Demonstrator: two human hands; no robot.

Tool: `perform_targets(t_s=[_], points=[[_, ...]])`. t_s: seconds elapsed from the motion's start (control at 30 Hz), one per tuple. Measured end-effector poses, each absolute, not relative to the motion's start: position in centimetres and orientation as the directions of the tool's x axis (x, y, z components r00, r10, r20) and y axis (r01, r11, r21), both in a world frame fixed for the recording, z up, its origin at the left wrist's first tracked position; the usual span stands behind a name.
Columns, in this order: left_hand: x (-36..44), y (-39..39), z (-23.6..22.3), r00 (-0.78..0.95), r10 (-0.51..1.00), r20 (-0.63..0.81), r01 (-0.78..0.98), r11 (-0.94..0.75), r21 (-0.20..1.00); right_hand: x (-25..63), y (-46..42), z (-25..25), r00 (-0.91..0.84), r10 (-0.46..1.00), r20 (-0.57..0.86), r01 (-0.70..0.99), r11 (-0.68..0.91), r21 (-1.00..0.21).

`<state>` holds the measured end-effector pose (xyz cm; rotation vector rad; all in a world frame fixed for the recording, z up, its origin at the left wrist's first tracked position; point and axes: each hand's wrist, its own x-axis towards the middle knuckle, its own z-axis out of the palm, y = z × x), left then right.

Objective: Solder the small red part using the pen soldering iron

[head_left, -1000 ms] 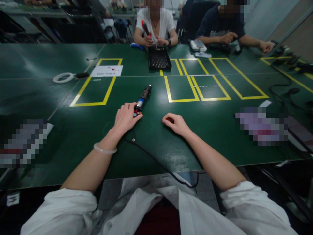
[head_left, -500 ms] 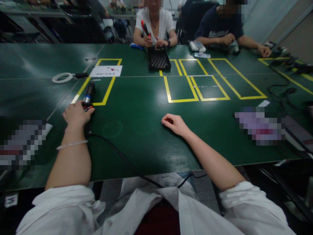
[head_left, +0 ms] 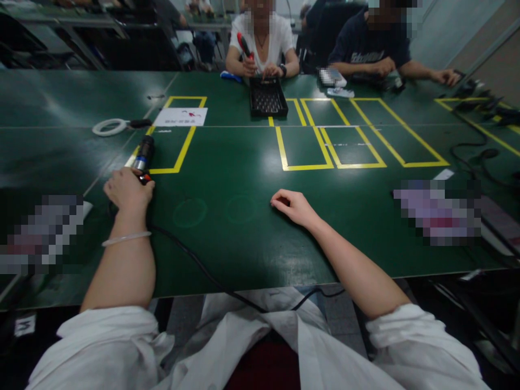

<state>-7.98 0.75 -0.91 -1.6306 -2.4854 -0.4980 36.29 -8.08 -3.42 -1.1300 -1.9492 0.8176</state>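
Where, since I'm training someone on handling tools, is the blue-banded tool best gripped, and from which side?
Probably by its near end, from above and the near side: the tool points its dark far end forward, and its slim cylindrical body should suit fingers wrapped around it. The left hand covers that near end, palm down.

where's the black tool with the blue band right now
Head view, left side: the black tool is in the left hand, at the near-left corner of the leftmost yellow tape outline.

- From right hand: tabletop open toward 11 o'clock
- Tray blocking, 12 o'clock
- Cord crossing, 8 o'clock
- Left hand, tool blocking, 9 o'clock
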Motion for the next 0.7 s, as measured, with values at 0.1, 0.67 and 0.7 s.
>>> perform_targets(t_s=[0.1, 0.67, 0.7], points=[[-8.4, 1.1, -1.1, -0.453, 0.849, 0.271, 0.887, 0.4, 0.228, 36.3, -8.1, -3.4, -0.352, 0.897, 0.268, 0.431, 0.409, -0.804], [13.4, -4.8, 0.5, 0.43, 0.898, 0.099, 0.403, -0.289, 0.868, 35.9, -7.9, -3.8, -0.316, 0.928, 0.195, 0.151, 0.252, -0.956], [14.3, -5.1, 0.5, 0.466, 0.883, 0.057, 0.365, -0.25, 0.897, 35.9, -7.9, -3.9, -0.325, 0.929, 0.177, 0.086, 0.215, -0.973]])
